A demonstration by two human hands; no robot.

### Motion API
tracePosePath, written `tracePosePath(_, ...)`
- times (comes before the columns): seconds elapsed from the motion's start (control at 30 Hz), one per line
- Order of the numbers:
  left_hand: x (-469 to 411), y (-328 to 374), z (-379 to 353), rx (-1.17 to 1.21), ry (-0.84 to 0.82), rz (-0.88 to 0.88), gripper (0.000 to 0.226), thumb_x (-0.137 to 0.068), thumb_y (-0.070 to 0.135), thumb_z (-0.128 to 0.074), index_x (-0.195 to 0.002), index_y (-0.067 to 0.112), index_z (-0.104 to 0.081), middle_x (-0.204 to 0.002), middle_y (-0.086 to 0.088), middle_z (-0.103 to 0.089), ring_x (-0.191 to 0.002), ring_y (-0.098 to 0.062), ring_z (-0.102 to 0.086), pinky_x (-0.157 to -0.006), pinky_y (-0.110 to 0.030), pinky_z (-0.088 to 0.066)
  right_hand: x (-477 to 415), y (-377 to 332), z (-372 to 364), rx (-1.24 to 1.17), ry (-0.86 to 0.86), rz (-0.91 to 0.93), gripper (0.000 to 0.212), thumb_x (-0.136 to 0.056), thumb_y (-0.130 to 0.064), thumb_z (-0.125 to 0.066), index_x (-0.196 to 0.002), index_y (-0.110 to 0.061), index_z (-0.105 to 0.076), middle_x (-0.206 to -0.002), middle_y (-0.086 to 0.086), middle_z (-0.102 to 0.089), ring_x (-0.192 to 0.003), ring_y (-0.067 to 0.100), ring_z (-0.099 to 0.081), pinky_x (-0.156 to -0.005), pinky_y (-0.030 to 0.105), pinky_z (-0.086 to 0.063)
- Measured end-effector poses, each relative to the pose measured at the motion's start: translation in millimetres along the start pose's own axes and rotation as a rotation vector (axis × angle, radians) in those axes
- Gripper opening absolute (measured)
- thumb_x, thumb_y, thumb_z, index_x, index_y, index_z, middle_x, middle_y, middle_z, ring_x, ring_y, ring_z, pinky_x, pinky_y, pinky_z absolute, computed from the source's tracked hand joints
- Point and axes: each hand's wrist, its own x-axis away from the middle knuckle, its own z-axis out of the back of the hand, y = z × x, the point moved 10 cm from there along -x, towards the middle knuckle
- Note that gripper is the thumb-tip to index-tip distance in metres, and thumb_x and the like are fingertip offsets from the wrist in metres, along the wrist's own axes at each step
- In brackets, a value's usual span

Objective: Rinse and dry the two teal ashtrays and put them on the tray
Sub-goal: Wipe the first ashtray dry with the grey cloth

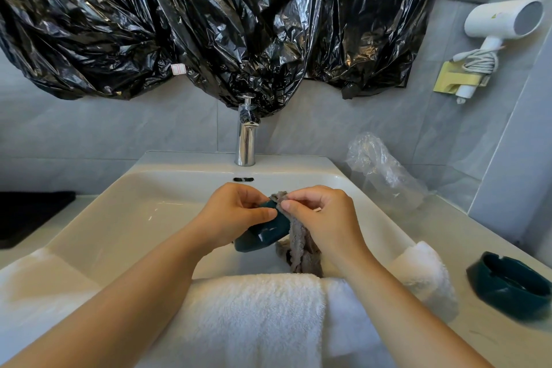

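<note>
Above the sink basin (134,218), the first teal ashtray (265,233) is held tilted on edge. The left hand (236,212) grips it, thumb and fingers curled round its rim. The right hand (322,212) pinches a grey cloth (301,251) against the ashtray's upper edge, and the cloth hangs down into the basin. The second teal ashtray (507,287) sits upright on the surface (478,233) right of the sink, well apart from both hands. A white towel (257,317) drapes over the front rim. A black tray (27,215) lies at the left.
</note>
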Motion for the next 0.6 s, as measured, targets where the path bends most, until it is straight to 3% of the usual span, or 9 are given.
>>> tracePosePath(0.07, 0, 2, -2, -0.025, -0.010, -0.022, 0.008, -0.086, 0.016, -0.070, -0.091, 0.012, -0.074, -0.086, -0.003, -0.076, -0.082, -0.018, -0.071, -0.075, -0.025, -0.056, 0, -8, -4, 0.046, -0.013, 0.061, 0.011, -0.084, -0.019, -0.074, -0.094, -0.018, -0.079, -0.087, -0.006, -0.071, -0.081, 0.003, -0.063, -0.069, 0.010, -0.049)
tracePosePath(0.17, 2, 2, -7, -0.025, -0.049, -0.030, 0.008, -0.088, 0.014, -0.067, -0.092, 0.012, -0.073, -0.086, -0.004, -0.076, -0.084, -0.019, -0.070, -0.078, -0.029, -0.057, -4, 9, 5, 0.003, 0.061, -0.049, 0.014, -0.087, -0.021, -0.071, -0.098, -0.017, -0.078, -0.089, -0.010, -0.071, -0.086, 0.004, -0.065, -0.072, 0.010, -0.049)
tracePosePath(0.3, 3, 6, -1, 0.096, -0.039, -0.051, 0.009, -0.090, 0.012, -0.064, -0.090, 0.012, -0.072, -0.084, -0.008, -0.076, -0.080, -0.023, -0.069, -0.078, -0.039, -0.056, -8, 39, 19, -0.080, 0.123, -0.195, 0.013, -0.087, -0.021, -0.070, -0.096, -0.016, -0.079, -0.090, -0.008, -0.074, -0.088, 0.011, -0.068, -0.085, 0.036, -0.057)
tracePosePath(0.37, 3, 6, 3, 0.164, -0.019, -0.054, 0.009, -0.090, 0.010, -0.063, -0.091, 0.011, -0.072, -0.085, -0.007, -0.076, -0.081, -0.024, -0.070, -0.078, -0.037, -0.056, -7, 38, 20, -0.141, 0.112, -0.203, 0.015, -0.087, -0.020, -0.071, -0.099, -0.016, -0.078, -0.094, -0.006, -0.075, -0.091, 0.012, -0.069, -0.087, 0.042, -0.057)
tracePosePath(0.47, 1, 6, 5, 0.198, -0.010, -0.054, 0.009, -0.090, 0.009, -0.063, -0.089, 0.012, -0.071, -0.085, -0.006, -0.076, -0.081, -0.023, -0.070, -0.078, -0.035, -0.057, -5, 25, 16, -0.211, 0.068, -0.150, 0.015, -0.086, -0.017, -0.071, -0.100, -0.018, -0.077, -0.096, -0.007, -0.075, -0.095, 0.011, -0.068, -0.086, 0.035, -0.057)
tracePosePath(0.6, 2, 5, -2, 0.150, -0.050, -0.046, 0.009, -0.091, 0.014, -0.063, -0.087, 0.015, -0.071, -0.085, -0.006, -0.076, -0.085, -0.027, -0.070, -0.082, -0.043, -0.057, -6, 12, 13, -0.210, 0.056, -0.050, 0.013, -0.086, -0.015, -0.072, -0.095, -0.021, -0.078, -0.093, -0.006, -0.075, -0.093, 0.012, -0.068, -0.080, 0.026, -0.057)
